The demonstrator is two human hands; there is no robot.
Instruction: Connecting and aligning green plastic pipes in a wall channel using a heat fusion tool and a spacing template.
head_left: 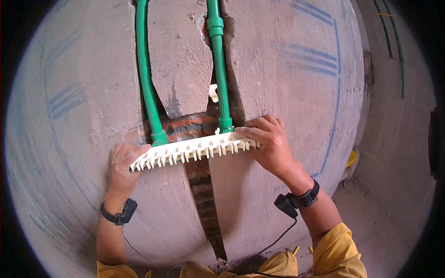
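- Here, the left hand [123, 167] and right hand [271, 143] pressed a white plastic bracket [194, 150] against the wall [278, 83], seemingly gripping its ends.
- Two green pipes [221, 78] met it.

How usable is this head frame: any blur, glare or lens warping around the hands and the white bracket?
Head view: even, soft daylight, no glare; the white bracket, left hand and right hand are sharp. Fisheye bends the green pipes and the plastered wall towards the rim; the corners are black.
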